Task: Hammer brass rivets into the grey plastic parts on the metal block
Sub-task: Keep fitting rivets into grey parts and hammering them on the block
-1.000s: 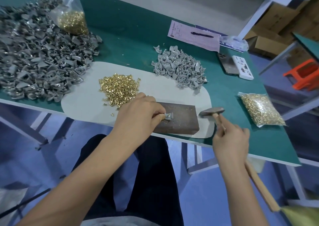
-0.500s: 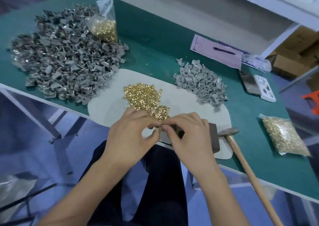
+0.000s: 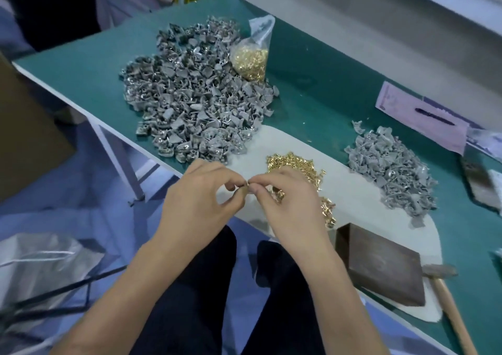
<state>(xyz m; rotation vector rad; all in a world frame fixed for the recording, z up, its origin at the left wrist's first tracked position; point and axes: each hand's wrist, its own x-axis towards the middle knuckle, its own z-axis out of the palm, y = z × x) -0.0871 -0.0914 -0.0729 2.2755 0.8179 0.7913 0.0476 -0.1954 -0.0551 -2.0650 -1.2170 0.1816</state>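
Fingertips of left hand (image 3: 201, 202) and right hand (image 3: 288, 205) are pinching one small piece together (identity unclear), metal block (image 3: 380, 265) lying rightward, nearer the right grip.

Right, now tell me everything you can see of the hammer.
The hammer lies flat at the lower right of the green table, with no hand on it. Its head, a dull grey metal, rests on the pale mat right next to the near right corner of the dark metal block; whether the two touch cannot be told. The handle looks like light, plain wood and runs from the head toward the person, slanting right, past the table's near edge and out of the picture at the bottom.
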